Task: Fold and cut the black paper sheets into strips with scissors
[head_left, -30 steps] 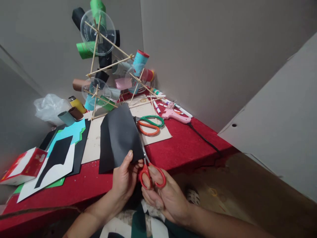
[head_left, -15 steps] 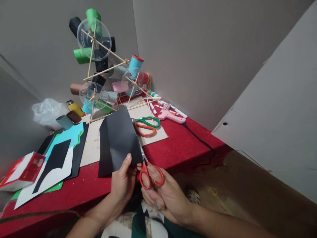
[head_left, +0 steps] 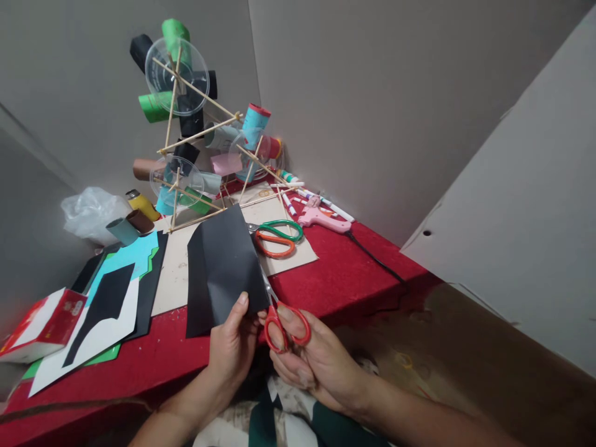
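My left hand [head_left: 235, 341] grips a folded sheet of black craft paper [head_left: 228, 267] by its lower right part, thumb on top and fingers beneath. My right hand [head_left: 311, 360] holds small scissors with red handles [head_left: 302, 328], thumb and fingers through the loops. Their blades lie along the paper's right edge, partly hidden by it. Just beyond the sheet, larger scissors with green and orange handles [head_left: 278, 253] rest on a beige board [head_left: 172, 292].
Stick-frame wheels with clear discs [head_left: 198, 62] and coloured paper tubes stand behind. At right lie a pink glue gun [head_left: 326, 219] and markers [head_left: 338, 211]. Coloured sheets [head_left: 123, 239], a red tissue box [head_left: 56, 323], a yellow bottle [head_left: 142, 203] and a plastic bag [head_left: 86, 211] occupy the left.
The view has shifted very slightly. My hands, the black paper and the red-handled scissors keep nearly the same positions.
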The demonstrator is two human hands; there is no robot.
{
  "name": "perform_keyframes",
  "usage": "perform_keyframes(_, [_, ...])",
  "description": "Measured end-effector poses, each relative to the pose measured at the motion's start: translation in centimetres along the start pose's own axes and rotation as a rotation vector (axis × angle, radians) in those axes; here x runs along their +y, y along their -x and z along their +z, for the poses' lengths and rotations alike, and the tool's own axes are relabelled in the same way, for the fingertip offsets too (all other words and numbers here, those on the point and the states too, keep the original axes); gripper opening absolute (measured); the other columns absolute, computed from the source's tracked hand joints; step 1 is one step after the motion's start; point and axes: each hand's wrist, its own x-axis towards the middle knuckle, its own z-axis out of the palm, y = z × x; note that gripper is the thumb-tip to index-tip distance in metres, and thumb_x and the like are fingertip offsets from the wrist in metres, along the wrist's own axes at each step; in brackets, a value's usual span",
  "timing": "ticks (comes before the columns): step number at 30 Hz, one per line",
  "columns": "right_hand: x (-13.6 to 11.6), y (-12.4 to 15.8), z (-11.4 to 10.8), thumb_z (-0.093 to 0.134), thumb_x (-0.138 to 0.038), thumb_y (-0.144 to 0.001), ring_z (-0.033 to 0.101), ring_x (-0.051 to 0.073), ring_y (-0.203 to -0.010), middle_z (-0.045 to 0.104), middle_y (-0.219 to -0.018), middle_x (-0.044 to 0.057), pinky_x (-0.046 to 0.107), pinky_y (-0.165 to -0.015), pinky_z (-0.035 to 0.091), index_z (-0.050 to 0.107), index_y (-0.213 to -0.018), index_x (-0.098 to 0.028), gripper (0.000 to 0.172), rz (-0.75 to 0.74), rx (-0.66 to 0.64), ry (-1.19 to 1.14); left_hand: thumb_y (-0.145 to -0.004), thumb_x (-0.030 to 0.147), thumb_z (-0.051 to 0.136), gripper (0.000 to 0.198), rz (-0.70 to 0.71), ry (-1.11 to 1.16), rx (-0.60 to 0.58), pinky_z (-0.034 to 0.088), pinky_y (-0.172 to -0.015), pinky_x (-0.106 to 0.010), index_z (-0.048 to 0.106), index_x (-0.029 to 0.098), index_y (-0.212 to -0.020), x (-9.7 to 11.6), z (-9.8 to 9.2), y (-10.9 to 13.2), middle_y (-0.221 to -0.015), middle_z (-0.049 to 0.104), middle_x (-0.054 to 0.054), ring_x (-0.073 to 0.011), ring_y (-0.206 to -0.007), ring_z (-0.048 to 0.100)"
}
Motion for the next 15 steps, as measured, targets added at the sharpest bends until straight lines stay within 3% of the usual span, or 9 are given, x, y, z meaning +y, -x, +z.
perform_keyframes(5, [-0.41,-0.17,-0.29,0.052,-0.054,-0.087,0.026,0.004,-0.028,0.039,-0.035,-0.009,0.016,-0.033,0.025,0.056,-0.070,-0.015,0.043,0.010,-0.051,0.026,-0.054,0.021,0.086,0.020,0.066,-0.027,0.067,0.052,-0.059,-0.022,0.068,0.015,-0.059,0.10,0.09,0.22,-0.058,0.068,0.000,-0.0127,-0.053,0.062])
perform_keyframes(11, [-0.37,-0.23,-0.63,0.055,-0.050,-0.088,0.020,0.003,-0.029,0.031,-0.034,-0.012,0.015,-0.033,0.020,0.053,-0.065,-0.017,0.041,-0.007,-0.022,0.034,-0.058,0.028,0.084,0.026,-0.024,-0.011,-0.025,0.052,-0.058,-0.025,0.064,0.011,-0.056,-0.07,-0.09,0.07,-0.052,0.064,-0.002,-0.0140,-0.050,0.061])
perform_keyframes(15, [-0.50,-0.23,-0.89,0.053,-0.050,-0.089,0.020,0.003,-0.029,0.033,-0.034,-0.011,0.016,-0.033,0.020,0.055,-0.067,-0.016,0.040,0.008,-0.056,-0.009,-0.060,0.029,0.083,0.028,-0.031,-0.031,-0.033,0.052,-0.058,-0.027,0.062,0.012,-0.053,-0.13,-0.38,0.11,-0.049,0.061,-0.001,-0.0136,-0.047,0.059])
